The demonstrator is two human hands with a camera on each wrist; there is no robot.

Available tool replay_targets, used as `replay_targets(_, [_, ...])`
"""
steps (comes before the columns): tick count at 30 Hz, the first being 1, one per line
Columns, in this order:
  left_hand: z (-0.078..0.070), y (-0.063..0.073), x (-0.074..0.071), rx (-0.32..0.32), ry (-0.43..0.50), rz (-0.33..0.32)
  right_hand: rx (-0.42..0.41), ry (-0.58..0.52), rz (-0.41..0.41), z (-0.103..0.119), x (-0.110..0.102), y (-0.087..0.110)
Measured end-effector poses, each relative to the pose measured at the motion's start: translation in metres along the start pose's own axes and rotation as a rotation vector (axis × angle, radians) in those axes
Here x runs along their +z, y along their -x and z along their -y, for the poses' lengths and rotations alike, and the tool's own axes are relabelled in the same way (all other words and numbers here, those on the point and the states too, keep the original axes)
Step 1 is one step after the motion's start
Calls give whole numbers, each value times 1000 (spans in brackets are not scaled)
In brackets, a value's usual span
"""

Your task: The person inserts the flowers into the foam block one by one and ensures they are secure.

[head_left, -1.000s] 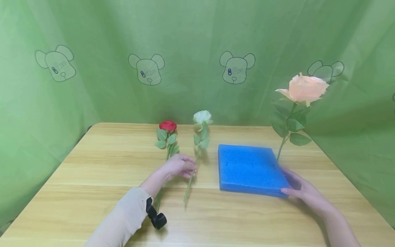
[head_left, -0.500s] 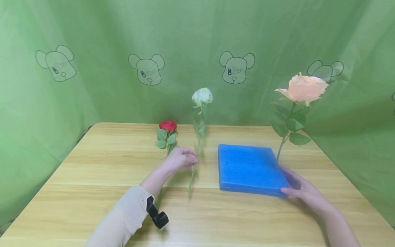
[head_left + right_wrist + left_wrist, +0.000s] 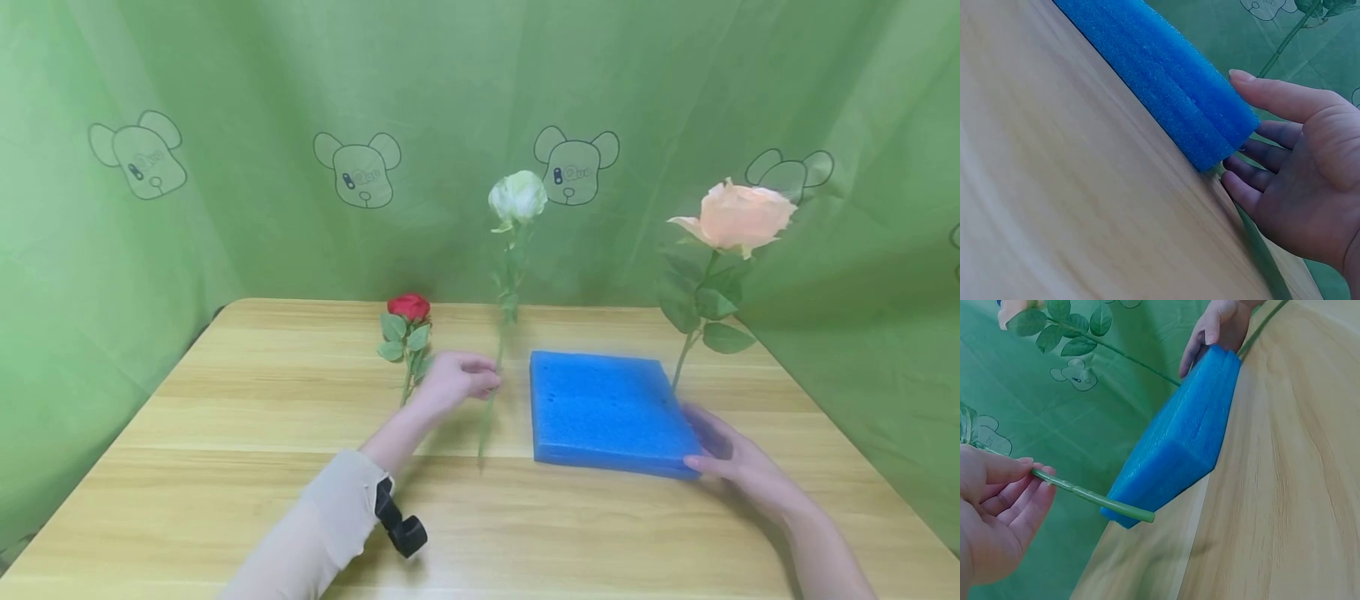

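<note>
My left hand pinches the stem of a white rose between thumb and fingers. The rose stands nearly upright, bloom at the top, left of a blue foam block. In the left wrist view the cut end of its green stem pokes out past the fingers, overlapping the block. Small holes dot the block's top. My right hand holds the block's front right corner, thumb on one side and fingers round the end. A large pink rose rises upright at the block's right edge.
A red rose with leaves lies on the wooden table, its stem partly behind my left arm. A black camera mount sits on the left wrist. Green curtain with bear drawings surrounds the table at back and sides.
My left hand has lifted the white rose from near the table and carried it up and rightward towards the block. The right hand, block, pink rose and red rose stay where they were.
</note>
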State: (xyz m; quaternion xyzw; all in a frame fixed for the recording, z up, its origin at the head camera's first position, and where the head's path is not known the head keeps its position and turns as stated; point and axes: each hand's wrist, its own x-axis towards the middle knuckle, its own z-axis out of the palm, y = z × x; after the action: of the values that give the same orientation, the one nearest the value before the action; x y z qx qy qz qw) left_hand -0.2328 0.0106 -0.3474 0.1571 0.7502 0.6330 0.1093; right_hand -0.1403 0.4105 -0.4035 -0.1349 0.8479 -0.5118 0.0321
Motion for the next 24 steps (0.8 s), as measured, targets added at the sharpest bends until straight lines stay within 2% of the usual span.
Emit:
replay_targets(6, [-5,-6,7,0,-6,-10,-11,-77,42,1,-1,-1])
replay_targets(13, [-15,-13,17,7,-40,-17,25,-110,94,4,-5,-2])
replay_targets(18, [-24,-18,26,35,11,-17,45,-87,100,7,-6,-4])
replay_targets(24, [-36,-24,39,45,58,-70,66,-76,79,9,-4,-6])
